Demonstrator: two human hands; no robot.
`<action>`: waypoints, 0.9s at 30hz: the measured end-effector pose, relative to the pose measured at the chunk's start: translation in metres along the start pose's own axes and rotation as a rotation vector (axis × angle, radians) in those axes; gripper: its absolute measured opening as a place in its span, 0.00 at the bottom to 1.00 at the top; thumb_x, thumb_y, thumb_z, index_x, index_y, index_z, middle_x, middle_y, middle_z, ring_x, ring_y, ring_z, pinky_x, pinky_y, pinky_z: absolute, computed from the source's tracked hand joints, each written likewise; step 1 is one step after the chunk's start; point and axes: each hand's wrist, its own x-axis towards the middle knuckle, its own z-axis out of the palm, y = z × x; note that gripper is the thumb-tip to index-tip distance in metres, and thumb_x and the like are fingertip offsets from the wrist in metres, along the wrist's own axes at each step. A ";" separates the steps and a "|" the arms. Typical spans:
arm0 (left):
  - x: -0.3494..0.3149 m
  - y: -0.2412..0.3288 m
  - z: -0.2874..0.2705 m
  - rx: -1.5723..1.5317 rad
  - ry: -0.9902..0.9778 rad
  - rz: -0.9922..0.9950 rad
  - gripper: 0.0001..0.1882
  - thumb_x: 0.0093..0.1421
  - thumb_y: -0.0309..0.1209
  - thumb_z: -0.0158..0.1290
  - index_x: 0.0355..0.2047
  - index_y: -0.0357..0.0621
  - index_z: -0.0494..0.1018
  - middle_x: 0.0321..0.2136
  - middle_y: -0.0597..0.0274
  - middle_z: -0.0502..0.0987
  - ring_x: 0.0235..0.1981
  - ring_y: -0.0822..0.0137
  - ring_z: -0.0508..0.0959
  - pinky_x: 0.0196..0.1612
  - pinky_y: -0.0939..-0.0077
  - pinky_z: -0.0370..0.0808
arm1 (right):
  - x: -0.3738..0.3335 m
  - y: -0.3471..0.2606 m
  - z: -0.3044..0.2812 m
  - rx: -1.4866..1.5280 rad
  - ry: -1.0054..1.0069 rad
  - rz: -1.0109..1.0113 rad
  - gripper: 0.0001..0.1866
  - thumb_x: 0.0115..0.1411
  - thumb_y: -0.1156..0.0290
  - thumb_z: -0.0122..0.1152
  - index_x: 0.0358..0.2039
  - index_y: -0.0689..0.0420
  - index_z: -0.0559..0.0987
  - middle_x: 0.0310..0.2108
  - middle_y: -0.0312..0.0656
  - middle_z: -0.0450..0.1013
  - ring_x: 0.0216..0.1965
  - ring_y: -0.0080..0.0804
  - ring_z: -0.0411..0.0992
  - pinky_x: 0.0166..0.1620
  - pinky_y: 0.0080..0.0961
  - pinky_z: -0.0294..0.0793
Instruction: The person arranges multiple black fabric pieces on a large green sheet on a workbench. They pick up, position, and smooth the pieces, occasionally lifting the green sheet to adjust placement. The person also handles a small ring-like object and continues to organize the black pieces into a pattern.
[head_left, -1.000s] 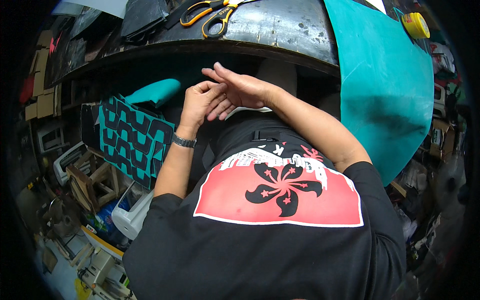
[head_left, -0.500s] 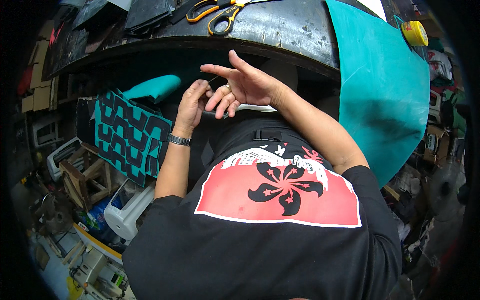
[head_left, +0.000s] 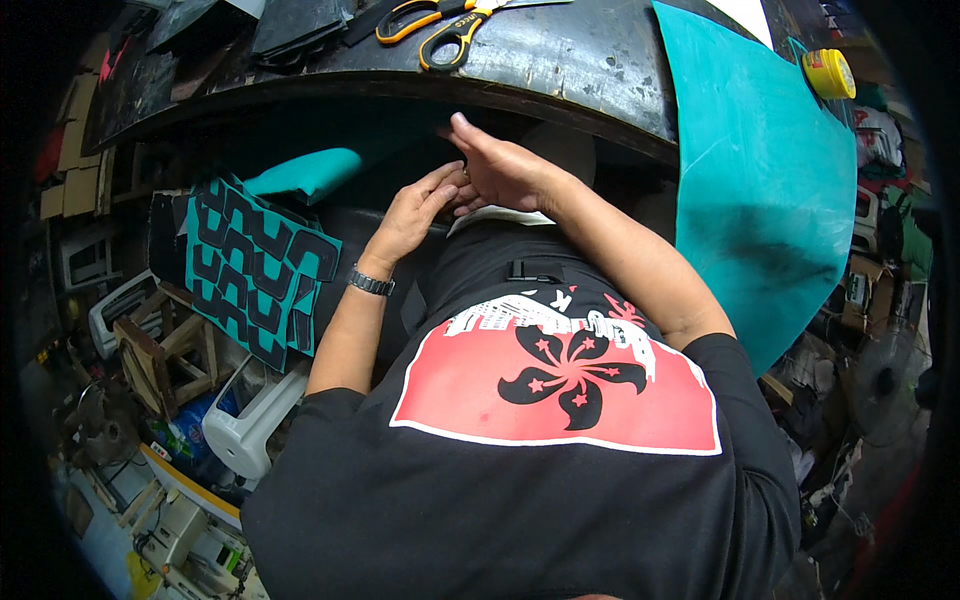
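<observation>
My left hand (head_left: pixel 412 214), a metal watch on its wrist, reaches over my lap. Its fingers are stretched out and touch the fingers of my right hand (head_left: pixel 502 172). The right hand is open, with its thumb pointing up and its lower fingers partly hidden behind the left fingertips. I see nothing held in either hand. Just under the right hand, a white edge of something (head_left: pixel 505 218) shows on my lap. To the left stand teal sheets (head_left: pixel 262 272) bearing black U-shaped pieces, with a curled teal sheet (head_left: pixel 312 174) behind them.
Above my hands runs the edge of a dark worktable (head_left: pixel 590 70). On it lie orange-and-black scissors (head_left: pixel 452 42) and black sheets (head_left: pixel 295 32). A large teal sheet (head_left: pixel 765 170) drapes off its right side, near a yellow tub (head_left: pixel 828 74). A white stool (head_left: pixel 245 425) stands lower left.
My left fingers have gone from a pinch at the right fingertips to lying stretched against the right hand. The left hand has moved right and slightly down; the right hand's fingers have drawn together.
</observation>
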 end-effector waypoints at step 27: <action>0.019 -0.034 -0.019 -0.934 -0.088 -0.321 0.10 0.68 0.33 0.52 0.41 0.42 0.78 0.36 0.62 0.81 0.37 0.73 0.81 0.43 0.78 0.79 | -0.005 -0.004 -0.004 0.009 -0.176 -0.043 0.58 0.60 0.25 0.38 0.72 0.54 0.30 0.50 0.59 0.75 0.51 0.41 0.76 0.58 0.39 0.68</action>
